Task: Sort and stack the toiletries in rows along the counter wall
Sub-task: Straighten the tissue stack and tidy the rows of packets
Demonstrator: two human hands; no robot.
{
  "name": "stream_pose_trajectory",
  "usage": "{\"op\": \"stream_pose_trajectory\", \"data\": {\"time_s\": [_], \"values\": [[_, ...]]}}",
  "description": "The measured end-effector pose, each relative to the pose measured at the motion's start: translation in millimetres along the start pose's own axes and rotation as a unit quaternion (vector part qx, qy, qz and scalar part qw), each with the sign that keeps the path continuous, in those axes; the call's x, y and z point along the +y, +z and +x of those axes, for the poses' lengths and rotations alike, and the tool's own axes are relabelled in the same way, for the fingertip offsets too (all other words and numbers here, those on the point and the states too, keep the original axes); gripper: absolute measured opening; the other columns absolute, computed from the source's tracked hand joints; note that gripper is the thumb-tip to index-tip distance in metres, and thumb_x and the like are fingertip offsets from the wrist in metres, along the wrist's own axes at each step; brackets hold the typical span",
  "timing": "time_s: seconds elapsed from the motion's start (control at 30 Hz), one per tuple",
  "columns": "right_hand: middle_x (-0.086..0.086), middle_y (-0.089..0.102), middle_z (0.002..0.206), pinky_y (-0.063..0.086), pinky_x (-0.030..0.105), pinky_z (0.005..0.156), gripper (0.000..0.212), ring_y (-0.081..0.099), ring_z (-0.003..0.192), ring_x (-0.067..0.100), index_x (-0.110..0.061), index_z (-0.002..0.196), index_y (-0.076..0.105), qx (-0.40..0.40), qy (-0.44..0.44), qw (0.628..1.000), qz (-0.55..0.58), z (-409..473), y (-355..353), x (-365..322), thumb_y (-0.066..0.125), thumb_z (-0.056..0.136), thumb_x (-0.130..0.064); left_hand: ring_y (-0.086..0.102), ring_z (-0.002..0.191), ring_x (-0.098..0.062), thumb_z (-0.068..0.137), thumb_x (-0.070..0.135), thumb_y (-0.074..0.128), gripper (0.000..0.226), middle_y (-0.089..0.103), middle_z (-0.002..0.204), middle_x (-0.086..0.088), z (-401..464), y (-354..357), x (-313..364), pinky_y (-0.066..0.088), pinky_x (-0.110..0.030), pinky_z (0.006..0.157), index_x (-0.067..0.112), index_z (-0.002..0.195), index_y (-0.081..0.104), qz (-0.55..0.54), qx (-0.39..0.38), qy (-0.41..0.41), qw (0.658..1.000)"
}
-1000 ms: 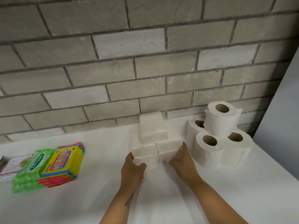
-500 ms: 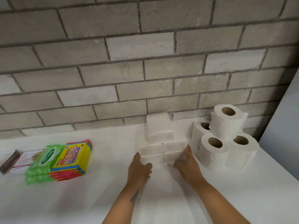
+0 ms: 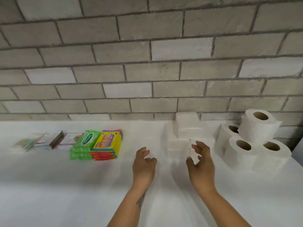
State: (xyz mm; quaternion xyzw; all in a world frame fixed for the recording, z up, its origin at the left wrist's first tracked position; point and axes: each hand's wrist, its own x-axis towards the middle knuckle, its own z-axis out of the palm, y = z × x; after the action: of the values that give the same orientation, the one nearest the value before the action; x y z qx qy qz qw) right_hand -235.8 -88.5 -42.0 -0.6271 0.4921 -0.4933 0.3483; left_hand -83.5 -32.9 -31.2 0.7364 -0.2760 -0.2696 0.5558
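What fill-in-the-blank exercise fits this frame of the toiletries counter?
1. The toilet rolls number ____.
2. The yellow packs lie directly right of the ____ packs.
3. Left hand and right hand hold ____.
4. The white tissue packs sit left of the ____.

Missing: four; green; nothing; toilet rolls

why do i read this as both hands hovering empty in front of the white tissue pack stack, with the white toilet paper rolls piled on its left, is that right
Not quite. The head view shows the white toilet paper rolls piled to the right of the white tissue pack stack, not its left. Both the left hand and right hand do hover empty in front of it.
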Motion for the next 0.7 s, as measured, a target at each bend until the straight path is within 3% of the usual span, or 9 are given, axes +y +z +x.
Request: {"op": "stream_pose_trajectory", "data": {"time_s": [0.3, 0.4, 0.5, 0.6, 0.63, 0.7], "values": [[-0.006, 0.055, 0.116, 0.041, 0.025, 0.084, 0.053, 0.053, 0.104, 0.014, -0.022, 0.126, 0.042, -0.113, 0.046, 0.993, 0.011, -38, 88, -34, 0.062, 0.081, -0.003, 0.056, 0.108, -0.025, 0.081, 0.0, 0.059, 0.036, 0.058, 0.116, -0.007, 23, -99, -24, 0.038, -0.026, 0.084, 0.005, 0.117, 0.055, -0.013, 0.102, -0.013, 0.995], [-0.004, 0.055, 0.119, 0.042, 0.026, 0.085, 0.052, 0.054, 0.103, 0.015, -0.02, 0.126, 0.044, -0.129, 0.071, 0.989, 0.012, -48, 127, -46, 0.064, 0.08, -0.005, 0.059, 0.102, -0.03, 0.077, 0.006, 0.059, 0.03, 0.061, 0.108, -0.013, 40, -132, -29, 0.044, -0.035, 0.086, 0.006, 0.107, 0.059, -0.012, 0.106, 0.005, 0.994], [-0.001, 0.055, 0.121, 0.041, 0.026, 0.085, 0.051, 0.054, 0.104, 0.017, -0.018, 0.126, 0.044, -0.137, 0.094, 0.986, 0.014, -57, 163, -56, 0.066, 0.081, -0.008, 0.061, 0.095, -0.032, 0.064, 0.029, 0.053, 0.04, 0.064, 0.101, -0.008, 59, -157, -38, 0.052, -0.047, 0.085, 0.02, 0.102, 0.062, 0.002, 0.078, -0.002, 0.997], [0.0, 0.054, 0.121, 0.04, 0.026, 0.086, 0.049, 0.053, 0.107, 0.018, -0.017, 0.127, 0.044, -0.142, 0.117, 0.983, 0.02, -64, 192, -62, 0.066, 0.083, -0.012, 0.059, 0.075, -0.013, 0.077, 0.009, 0.056, 0.023, 0.06, 0.095, 0.003, 67, -176, -41, 0.056, -0.049, 0.079, 0.028, 0.09, 0.06, -0.037, 0.055, -0.017, 0.998], [0.0, 0.053, 0.121, 0.039, 0.026, 0.085, 0.048, 0.052, 0.108, 0.018, -0.017, 0.128, 0.044, -0.145, 0.127, 0.981, 0.019, -66, 200, -64, 0.065, 0.085, -0.014, 0.057, 0.072, -0.01, 0.08, 0.005, 0.056, 0.026, 0.056, 0.099, 0.002, 67, -182, -44, 0.057, -0.044, 0.074, 0.026, 0.094, 0.058, -0.052, 0.046, -0.023, 0.997], [0.0, 0.052, 0.123, 0.036, 0.024, 0.083, 0.048, 0.051, 0.11, 0.017, -0.017, 0.13, 0.043, -0.151, 0.147, 0.977, 0.02, -68, 214, -68, 0.064, 0.087, -0.018, 0.055, 0.078, -0.011, 0.083, 0.003, 0.054, 0.043, 0.048, 0.116, 0.001, 72, -189, -53, 0.054, -0.031, 0.06, 0.02, 0.122, 0.051, -0.077, 0.019, -0.055, 0.995]]}}
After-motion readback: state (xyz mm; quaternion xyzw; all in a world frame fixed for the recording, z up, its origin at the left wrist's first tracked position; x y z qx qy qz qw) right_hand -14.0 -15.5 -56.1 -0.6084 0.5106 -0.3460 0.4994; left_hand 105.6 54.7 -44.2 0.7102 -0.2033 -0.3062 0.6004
